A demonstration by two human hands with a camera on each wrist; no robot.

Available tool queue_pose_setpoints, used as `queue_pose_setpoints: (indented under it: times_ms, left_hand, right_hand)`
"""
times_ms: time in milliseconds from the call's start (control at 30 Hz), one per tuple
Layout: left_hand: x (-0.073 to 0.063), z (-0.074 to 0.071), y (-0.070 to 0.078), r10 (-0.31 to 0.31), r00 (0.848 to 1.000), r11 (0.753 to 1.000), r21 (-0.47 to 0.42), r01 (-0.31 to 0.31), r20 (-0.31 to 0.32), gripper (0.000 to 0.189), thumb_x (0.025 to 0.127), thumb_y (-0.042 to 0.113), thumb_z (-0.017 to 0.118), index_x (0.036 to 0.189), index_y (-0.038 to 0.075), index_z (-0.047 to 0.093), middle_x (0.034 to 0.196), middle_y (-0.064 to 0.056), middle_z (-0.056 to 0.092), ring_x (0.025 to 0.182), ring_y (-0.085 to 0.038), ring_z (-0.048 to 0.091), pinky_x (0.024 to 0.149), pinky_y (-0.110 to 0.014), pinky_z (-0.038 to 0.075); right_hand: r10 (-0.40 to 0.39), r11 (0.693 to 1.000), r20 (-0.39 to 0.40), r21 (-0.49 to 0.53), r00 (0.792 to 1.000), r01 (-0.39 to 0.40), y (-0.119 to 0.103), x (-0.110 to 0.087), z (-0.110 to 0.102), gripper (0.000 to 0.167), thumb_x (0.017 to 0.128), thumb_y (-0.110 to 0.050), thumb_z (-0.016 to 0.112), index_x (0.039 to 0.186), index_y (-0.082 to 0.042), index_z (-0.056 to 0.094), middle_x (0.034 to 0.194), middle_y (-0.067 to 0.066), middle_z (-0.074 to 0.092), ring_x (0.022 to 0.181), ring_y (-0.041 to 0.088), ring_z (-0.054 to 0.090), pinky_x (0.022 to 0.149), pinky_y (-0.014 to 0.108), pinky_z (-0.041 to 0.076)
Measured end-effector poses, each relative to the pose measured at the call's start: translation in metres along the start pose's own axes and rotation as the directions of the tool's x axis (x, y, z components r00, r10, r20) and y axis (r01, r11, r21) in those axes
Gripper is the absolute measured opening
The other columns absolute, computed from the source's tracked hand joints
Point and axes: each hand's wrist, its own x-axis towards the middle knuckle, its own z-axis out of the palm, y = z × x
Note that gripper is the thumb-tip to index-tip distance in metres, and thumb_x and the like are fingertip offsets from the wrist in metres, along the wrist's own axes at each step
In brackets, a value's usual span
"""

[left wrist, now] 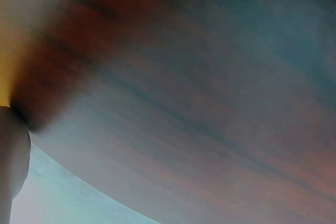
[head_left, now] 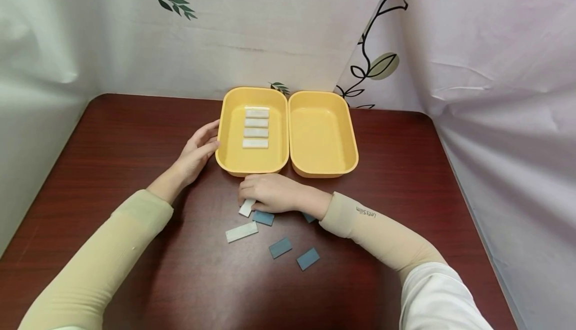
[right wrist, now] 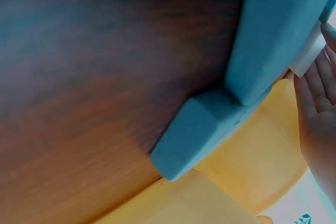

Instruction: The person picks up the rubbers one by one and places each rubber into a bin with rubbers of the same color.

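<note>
My right hand is just in front of the left yellow tray, pinching a white rectangular block between thumb and fingers. The right wrist view also shows that white block against the fingertips. A blue block lies right beside this hand, and another white block is a little nearer the front. My left hand rests against the left tray's outer left side, fingers extended and thumb by the rim. Inside that tray, several white blocks lie flat in a column.
A second yellow tray stands against the first on its right. Two blue blocks, one left of the other, lie toward the front. One more blue block is partly hidden under my right wrist. Pale curtains surround the dark red table.
</note>
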Motion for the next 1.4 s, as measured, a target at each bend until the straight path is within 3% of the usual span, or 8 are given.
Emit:
queue_pose_setpoints:
  times_ms: [433, 700, 1167, 1400]
  left_hand:
    - [-0.001, 0.001, 0.000, 0.003, 1.000, 1.000, -0.005, -0.003, -0.005, 0.061, 0.108, 0.000, 0.047, 0.167, 0.008, 0.030, 0.149, 0.000, 0.049, 0.136, -0.013, 0.048, 0.106, -0.016, 0.047]
    - [-0.001, 0.001, 0.000, 0.001, 1.000, 1.000, -0.006, -0.001, -0.009, 0.062, 0.108, 0.001, 0.048, 0.167, 0.009, 0.031, 0.147, 0.002, 0.049, 0.134, -0.011, 0.049, 0.105, -0.015, 0.048]
    - [0.000, 0.000, -0.001, 0.014, 1.000, 1.000, -0.005, -0.014, -0.005, 0.060, 0.108, 0.002, 0.049, 0.166, 0.008, 0.032, 0.145, 0.004, 0.051, 0.132, -0.010, 0.050, 0.105, -0.015, 0.047]
    - [0.001, 0.000, -0.001, 0.018, 1.000, 1.000, -0.013, -0.018, -0.005, 0.060, 0.108, 0.000, 0.048, 0.166, 0.008, 0.032, 0.145, 0.002, 0.050, 0.133, -0.012, 0.050, 0.106, -0.016, 0.047]
  right_hand:
    - [-0.016, 1.000, -0.071, -0.025, 0.997, 0.014, -0.006, -0.004, -0.002, 0.009, 0.100, -0.015, 0.074, 0.108, -0.019, 0.076, 0.110, -0.006, 0.071, 0.109, 0.013, 0.063, 0.096, 0.026, 0.053]
    - [-0.042, 0.998, -0.107, -0.051, 0.993, 0.037, -0.009, -0.007, -0.007, 0.011, 0.102, -0.018, 0.072, 0.112, -0.018, 0.076, 0.110, -0.005, 0.071, 0.108, 0.013, 0.064, 0.097, 0.026, 0.053]
    - [-0.061, 0.998, -0.171, -0.007, 0.983, 0.060, -0.017, -0.007, -0.033, 0.011, 0.101, -0.017, 0.074, 0.111, -0.016, 0.078, 0.110, -0.004, 0.072, 0.107, 0.014, 0.064, 0.097, 0.024, 0.052]
    - [-0.052, 0.997, -0.250, 0.040, 0.967, 0.064, -0.014, -0.008, -0.049, 0.012, 0.102, -0.020, 0.074, 0.111, -0.016, 0.080, 0.109, -0.004, 0.074, 0.106, 0.013, 0.065, 0.098, 0.022, 0.052]
